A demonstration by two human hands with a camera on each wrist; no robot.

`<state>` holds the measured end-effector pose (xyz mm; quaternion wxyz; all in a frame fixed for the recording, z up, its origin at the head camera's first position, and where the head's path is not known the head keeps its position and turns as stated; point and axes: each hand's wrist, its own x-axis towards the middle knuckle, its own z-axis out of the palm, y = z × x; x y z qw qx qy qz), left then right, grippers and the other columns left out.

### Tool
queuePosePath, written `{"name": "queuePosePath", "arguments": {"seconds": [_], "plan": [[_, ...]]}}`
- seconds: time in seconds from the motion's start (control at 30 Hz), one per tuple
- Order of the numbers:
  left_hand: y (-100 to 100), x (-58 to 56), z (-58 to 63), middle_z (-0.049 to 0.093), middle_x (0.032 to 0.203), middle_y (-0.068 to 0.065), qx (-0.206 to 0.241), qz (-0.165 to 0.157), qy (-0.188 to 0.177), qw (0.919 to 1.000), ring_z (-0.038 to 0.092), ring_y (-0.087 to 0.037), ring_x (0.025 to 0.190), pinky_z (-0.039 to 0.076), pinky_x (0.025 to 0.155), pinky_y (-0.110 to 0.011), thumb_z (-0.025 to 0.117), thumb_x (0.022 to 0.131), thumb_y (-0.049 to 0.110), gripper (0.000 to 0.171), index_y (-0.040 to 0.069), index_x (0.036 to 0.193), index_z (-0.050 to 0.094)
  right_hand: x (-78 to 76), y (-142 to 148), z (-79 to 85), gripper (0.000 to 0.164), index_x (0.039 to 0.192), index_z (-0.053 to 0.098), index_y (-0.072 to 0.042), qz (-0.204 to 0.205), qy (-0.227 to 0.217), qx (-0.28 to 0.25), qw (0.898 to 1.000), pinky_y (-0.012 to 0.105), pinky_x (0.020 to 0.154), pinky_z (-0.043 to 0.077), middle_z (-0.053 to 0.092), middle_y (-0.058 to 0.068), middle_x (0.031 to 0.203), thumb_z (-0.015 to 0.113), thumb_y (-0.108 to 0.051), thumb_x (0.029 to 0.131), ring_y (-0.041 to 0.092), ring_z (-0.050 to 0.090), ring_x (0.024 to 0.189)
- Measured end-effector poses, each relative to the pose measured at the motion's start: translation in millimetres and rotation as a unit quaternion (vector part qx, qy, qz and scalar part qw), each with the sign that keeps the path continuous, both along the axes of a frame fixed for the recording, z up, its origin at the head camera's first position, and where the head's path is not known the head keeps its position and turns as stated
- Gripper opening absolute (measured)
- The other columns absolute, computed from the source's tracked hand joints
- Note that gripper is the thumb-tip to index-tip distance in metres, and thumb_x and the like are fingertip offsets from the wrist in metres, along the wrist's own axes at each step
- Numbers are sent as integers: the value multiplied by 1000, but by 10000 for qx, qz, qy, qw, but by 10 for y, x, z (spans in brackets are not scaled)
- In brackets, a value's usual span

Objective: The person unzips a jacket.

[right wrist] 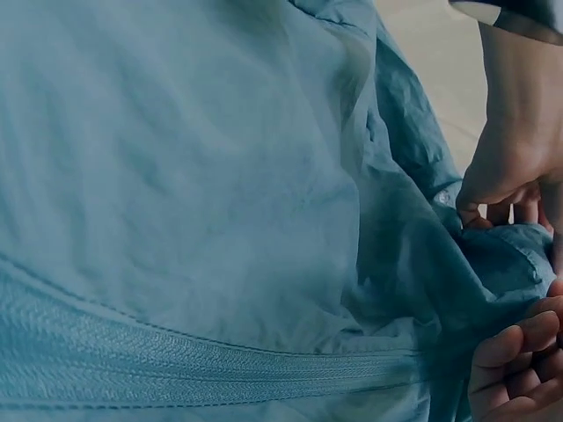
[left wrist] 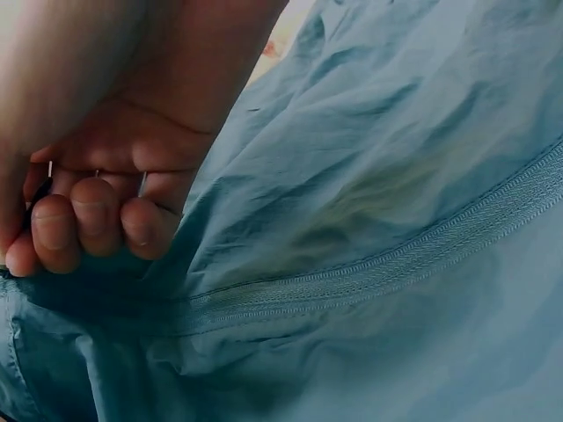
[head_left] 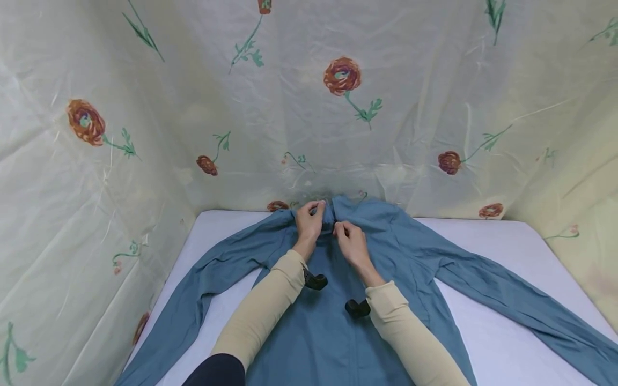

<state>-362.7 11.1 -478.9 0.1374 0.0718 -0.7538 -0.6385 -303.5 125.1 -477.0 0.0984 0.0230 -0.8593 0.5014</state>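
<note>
A blue long-sleeved jacket (head_left: 328, 332) lies spread flat, collar at the far end and sleeves out to both sides. My left hand (head_left: 310, 221) grips the collar cloth between thumb and fingers; in the right wrist view this left hand (right wrist: 515, 167) holds a raised fold of collar (right wrist: 506, 255). Just right of it and nearer me, my right hand (head_left: 353, 244) has curled fingers pinching at the neck opening, beside a small dark bit. What the right fingertips hold is mostly hidden. A zipper (left wrist: 378, 281) runs as one joined band towards the hands.
Under the jacket is a white-covered table (head_left: 483, 236). Cream flowered sheeting (head_left: 405, 134) rises behind and on both sides, close to the table's far edge. Black wrist mounts (head_left: 357, 309) stick out inward from both forearms, above the jacket.
</note>
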Motion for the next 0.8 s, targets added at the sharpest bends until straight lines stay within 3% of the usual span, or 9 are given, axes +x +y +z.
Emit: {"name": "queuePosePath", "arguments": {"seconds": [0.27, 0.8], "plan": [[-17, 6, 17, 72, 102, -1, -4, 6, 156, 9999, 64, -19, 102, 52, 92, -37, 61, 93, 32, 20, 18, 98, 74, 44, -11, -7, 38, 85, 66, -2, 44, 12, -139, 9999, 27, 51, 37, 49, 3, 61, 44, -28, 101, 16, 41, 51], [-25, -44, 34, 72, 102, -6, -91, 112, 169, 9998, 64, -23, 99, 53, 90, -38, 62, 92, 32, 25, 13, 100, 74, 130, -37, 0, 37, 80, 65, -1, 112, 75, -401, 9991, 25, 46, 34, 47, 3, 58, 45, -24, 101, 11, 37, 46]]}}
